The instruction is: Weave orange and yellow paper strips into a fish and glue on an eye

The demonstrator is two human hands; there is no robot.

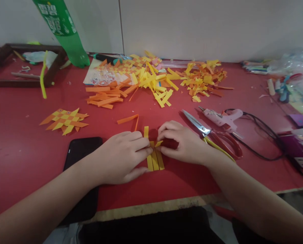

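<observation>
Several yellow paper strips lie side by side on the red table in front of me. My left hand comes in from the left, its fingers bent and its fingertips pressing on the strips' upper part. From the right, my right hand pinches the short raised end of a yellow strip between thumb and fingers. One strip sticks up farther than the others, just beyond my left fingers. A folded orange paper strip rests just beyond my left hand. How the strips cross under my fingers is hidden.
A woven paper fish and a black phone lie left. Scissors and a pink glue gun with its cord lie right. Behind are orange strips, yellow strips, paper scraps and a green bottle.
</observation>
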